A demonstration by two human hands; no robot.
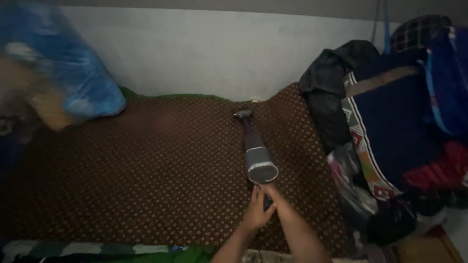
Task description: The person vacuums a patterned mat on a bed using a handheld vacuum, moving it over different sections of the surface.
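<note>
1. At ten o'clock you have a blue plastic-wrapped bundle (73, 73) lying against the pale wall (209, 48); it is blurred, and what it contains cannot be told.
2. Across the middle spreads the brown patterned bedspread (146, 170), dotted with small diamonds; a strip of green cloth (170, 96) shows along its far edge at twelve o'clock.
3. Your left hand (256, 214) sits at six o'clock, fingers curled around a small dark object (267, 201) — the grip looks closed, though the thing is too dim to name.
4. Your right hand (271, 191) meets the left at the same spot, just right of it; its fingers are pressed to the same dark object, and how far they close you cannot tell.
5. Just beyond both hands, toward twelve o'clock, lies the handheld appliance (256, 151) — a dark tube with a silver collar and a round grey end facing you; it rests on the bedspread, its narrow end pointing to the wall, its near end close above your fingers.
6. At three o'clock a pile of clothes and bags (390, 126) leans against the bed; a black garment (331, 87) lies on top, and a navy cloth with striped edging (385, 136) lies below it.
</note>
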